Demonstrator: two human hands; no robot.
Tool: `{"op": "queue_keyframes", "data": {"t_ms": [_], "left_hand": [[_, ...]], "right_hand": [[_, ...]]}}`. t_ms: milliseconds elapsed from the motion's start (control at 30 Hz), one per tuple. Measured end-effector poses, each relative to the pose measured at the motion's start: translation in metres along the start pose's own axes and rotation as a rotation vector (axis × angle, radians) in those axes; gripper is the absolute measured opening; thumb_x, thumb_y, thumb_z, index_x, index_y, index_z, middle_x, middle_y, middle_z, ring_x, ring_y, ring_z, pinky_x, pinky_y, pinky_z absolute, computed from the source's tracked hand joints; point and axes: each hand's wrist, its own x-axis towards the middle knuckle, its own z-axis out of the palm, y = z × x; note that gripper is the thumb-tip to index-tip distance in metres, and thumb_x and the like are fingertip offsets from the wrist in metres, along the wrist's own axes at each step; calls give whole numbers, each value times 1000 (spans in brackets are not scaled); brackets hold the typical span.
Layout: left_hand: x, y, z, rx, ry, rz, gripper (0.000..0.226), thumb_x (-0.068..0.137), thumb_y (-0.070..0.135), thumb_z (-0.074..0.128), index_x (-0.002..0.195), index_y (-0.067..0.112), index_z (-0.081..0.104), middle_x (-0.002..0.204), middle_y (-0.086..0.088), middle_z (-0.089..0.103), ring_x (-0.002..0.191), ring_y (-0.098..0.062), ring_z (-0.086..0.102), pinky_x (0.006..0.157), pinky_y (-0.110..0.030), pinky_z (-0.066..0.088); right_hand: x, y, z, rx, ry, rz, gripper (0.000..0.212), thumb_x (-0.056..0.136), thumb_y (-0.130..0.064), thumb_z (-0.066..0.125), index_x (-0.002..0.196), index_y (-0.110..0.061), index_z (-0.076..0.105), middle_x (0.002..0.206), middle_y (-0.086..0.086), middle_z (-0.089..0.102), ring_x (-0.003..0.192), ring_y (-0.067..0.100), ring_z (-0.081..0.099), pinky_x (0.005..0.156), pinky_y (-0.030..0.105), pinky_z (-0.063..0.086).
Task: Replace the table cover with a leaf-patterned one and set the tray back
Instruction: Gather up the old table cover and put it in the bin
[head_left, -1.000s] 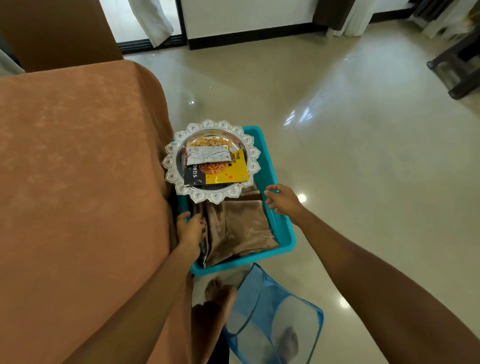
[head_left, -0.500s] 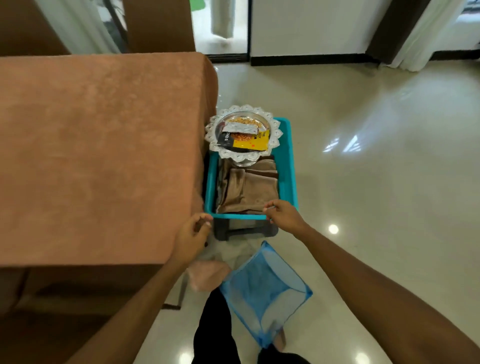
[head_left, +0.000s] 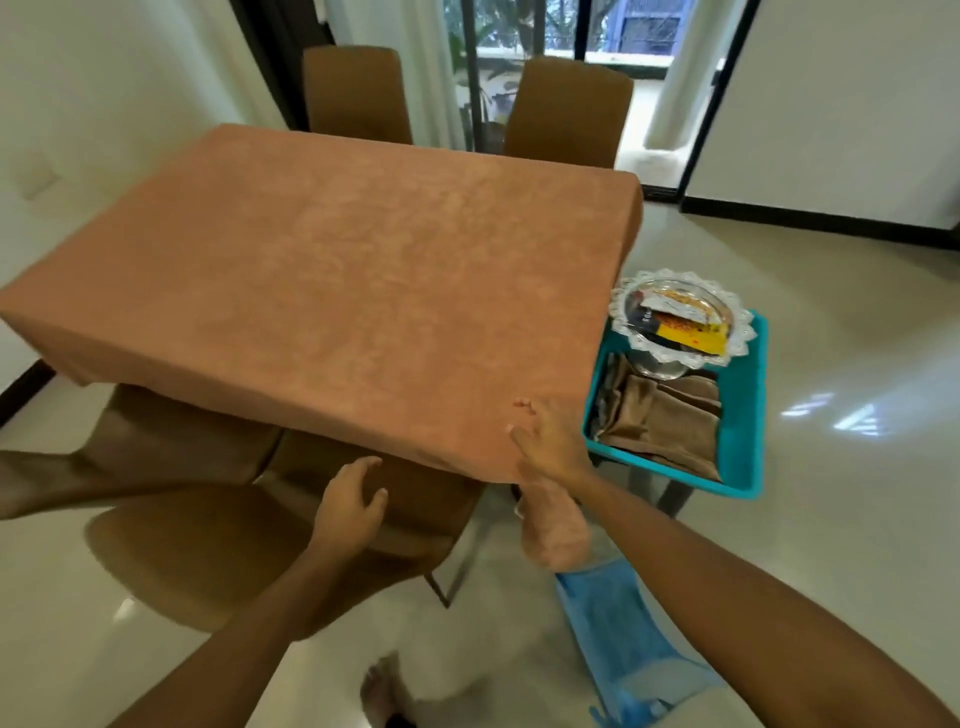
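Table cover (head_left: 332, 280), the plain orange-brown one, is lying spread over the whole tabletop, its near right corner draping down just where I am seeing my right hand (head_left: 550, 447) resting. That hand's fingers are lying flat and spread on the cloth at the corner, gripping nothing that I can make out. My left hand (head_left: 350, 501) is hovering loosely curled and empty below the near edge, above a brown chair (head_left: 208, 545), not touching the cloth. To the right, the silver tray (head_left: 680, 322) with snack packets is sitting at the far end of a teal bin (head_left: 743, 415) holding folded tan fabric (head_left: 660, 421). Half a second ago both hands were at the bin's near rim; now they are at the table.
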Motion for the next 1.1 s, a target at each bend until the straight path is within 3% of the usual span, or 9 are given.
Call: {"op": "queue_keyframes", "data": {"t_ms": [133, 200, 267, 400, 567, 867, 1100], "left_hand": [[39, -52, -33, -41, -35, 28, 50, 95, 21, 63, 142, 17, 47, 142, -4, 51, 135, -24, 45, 110, -40, 39], [65, -85, -54, -17, -63, 101, 55, 95, 22, 64, 146, 19, 43, 152, -3, 43, 146, -24, 31, 117, -41, 31], [98, -111, -78, 69, -76, 176, 64, 94, 25, 64, 151, 21, 36, 161, -1, 29, 153, -24, 12, 121, -43, 23], [163, -145, -122, 193, -96, 205, 75, 95, 40, 61, 157, 18, 25, 166, -5, 16, 154, -28, 2, 122, -45, 15], [241, -170, -151, 329, -173, 233, 79, 92, 56, 57, 157, 30, 21, 167, -6, 9, 153, -35, 1, 121, -57, 15], [326, -159, -156, 519, -336, 222, 112, 71, 91, 42, 157, 39, -10, 163, -1, -27, 151, -28, -22, 112, -66, -14], [341, -152, -146, 568, -392, 213, 121, 64, 97, 35, 151, 39, -27, 158, -2, -38, 146, -30, -33, 109, -68, -17]], "right_hand": [[28, -30, 61, -164, -17, 201, 86, 85, -74, 53, 155, -30, 31, 162, 8, 26, 150, 33, 22, 121, 47, 24], [38, -54, 92, -204, 27, 337, 98, 81, -87, 40, 160, -35, 16, 170, 4, 3, 156, 28, -2, 124, 47, 5], [51, -79, 116, -223, 92, 410, 103, 77, -92, 32, 161, -36, 10, 170, 6, -7, 156, 29, -11, 125, 47, -4], [77, -108, 148, -275, 137, 443, 107, 74, -96, 28, 161, -38, 6, 169, 9, -12, 155, 29, -13, 125, 48, -6], [97, -126, 169, -332, 160, 475, 111, 70, -99, 24, 161, -39, 3, 168, 12, -17, 154, 29, -19, 124, 47, -12], [158, -153, 202, -502, 276, 374, 114, 80, -90, 27, 162, -17, -5, 169, 14, -4, 156, 28, -7, 125, 45, -8], [224, -189, 233, -516, 234, 298, 110, 85, -81, 31, 161, -7, 2, 169, 15, -4, 156, 28, -7, 126, 46, -4]]}}
